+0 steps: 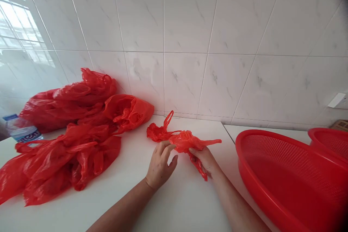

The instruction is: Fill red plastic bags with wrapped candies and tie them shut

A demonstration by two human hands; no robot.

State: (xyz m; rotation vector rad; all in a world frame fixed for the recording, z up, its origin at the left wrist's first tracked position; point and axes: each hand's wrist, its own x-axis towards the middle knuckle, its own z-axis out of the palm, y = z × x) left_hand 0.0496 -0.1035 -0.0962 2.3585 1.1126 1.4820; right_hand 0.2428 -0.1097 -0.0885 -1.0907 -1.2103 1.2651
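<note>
A crumpled red plastic bag (187,140) is gripped in my right hand (204,160), thumb on top, with one end sticking out to the right and another hanging below the fingers. My left hand (161,166) is at the bag's left side, thumb spread away from the fingers, fingertips at the edge of the plastic. Whether they press on it is hard to tell. Just behind, a smaller bunched red bag (157,132) with a loop handle standing up lies on the white table (174,203); I cannot tell if it joins the held one.
Large heaps of red plastic bags (62,156) cover the left side, with a water bottle (23,130) behind them. On the right stands a big red perforated basket (244,152), a second red basket (326,134) beyond it. A tiled wall (185,25) closes off the back.
</note>
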